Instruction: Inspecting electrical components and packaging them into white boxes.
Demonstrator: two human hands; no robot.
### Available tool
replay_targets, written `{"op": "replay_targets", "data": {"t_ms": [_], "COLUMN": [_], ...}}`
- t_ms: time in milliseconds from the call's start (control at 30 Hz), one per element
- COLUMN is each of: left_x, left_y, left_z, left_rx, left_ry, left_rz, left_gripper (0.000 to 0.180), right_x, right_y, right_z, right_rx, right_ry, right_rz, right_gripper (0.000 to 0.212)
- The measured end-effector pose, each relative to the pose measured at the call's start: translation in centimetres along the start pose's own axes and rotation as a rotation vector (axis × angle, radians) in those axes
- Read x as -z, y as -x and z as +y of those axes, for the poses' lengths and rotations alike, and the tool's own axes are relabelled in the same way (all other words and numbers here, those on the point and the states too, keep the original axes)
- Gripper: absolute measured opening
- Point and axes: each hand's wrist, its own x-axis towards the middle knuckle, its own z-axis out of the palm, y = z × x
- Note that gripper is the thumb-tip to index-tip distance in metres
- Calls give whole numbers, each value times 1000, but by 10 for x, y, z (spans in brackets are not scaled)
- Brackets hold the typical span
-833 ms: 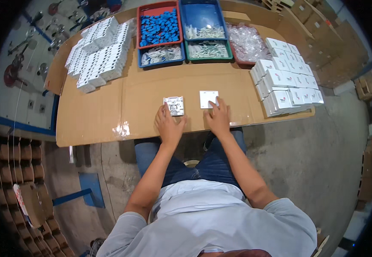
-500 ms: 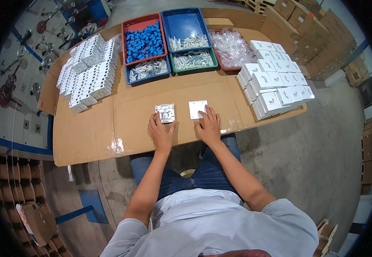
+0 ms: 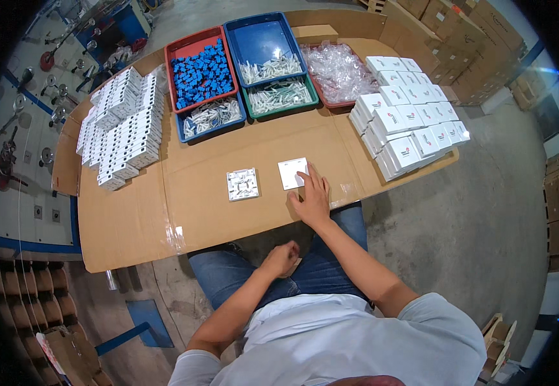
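Note:
My right hand (image 3: pixel 313 198) is open, with its fingers apart. Its fingertips touch the right side of a flat white square plate (image 3: pixel 291 172) lying on the cardboard, and its thumb is near the plate's lower edge. To the left of that plate lies a white square frame (image 3: pixel 243 184) with an open, detailed inner face, and no hand is on it. My left hand (image 3: pixel 281 259) is above my lap, off the table edge. Its fingers are curled closed, and nothing shows in them.
Along the back stand a red tray (image 3: pixel 169 77) of blue parts, blue (image 3: pixel 253 38) and green (image 3: pixel 318 98) trays of small pale pieces, and a red tray with clear plastic bags (image 3: pixel 337 71). Stacked white units (image 3: pixel 122 122) are at left; white boxes (image 3: pixel 408 119) at right.
My left hand has let go of the white square frame and moved down and right to my lap, its fingers curling. My right hand stays at the plate. The view has shifted slightly.

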Motion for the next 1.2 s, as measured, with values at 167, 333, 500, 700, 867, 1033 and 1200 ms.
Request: {"op": "replay_targets", "data": {"t_ms": [167,333,500,700,867,1033,1200], "left_x": [-15,-23,-32,-120,-22,27,54], "left_y": [-21,-41,-45,15,-6,-18,-31], "left_z": [-81,-79,-77,-150,-39,-24,-3], "left_rx": [58,-105,352,30,192,368,543], "left_ry": [-144,-110,124,110,-8,-112,-232], "left_rz": [-861,-1071,-1290,-924,-930,-843,-821], "left_gripper": [23,29,36,39,33,33,42], "right_x": [-2,5,9,13,14,13,13], "right_y": [1,-2,-7,-21,-21,-26,-24], "right_z": [-3,-7,-7,-21,-13,-13,-12], "right_rx": [-10,-78,-146,-124,-192,-171,-151], "right_ry": [24,59,129,78,91,80,164], "right_rz": [22,-12,-46,-112,-167,-175,-217], "right_gripper": [58,59,59,67,66,64,62]}}
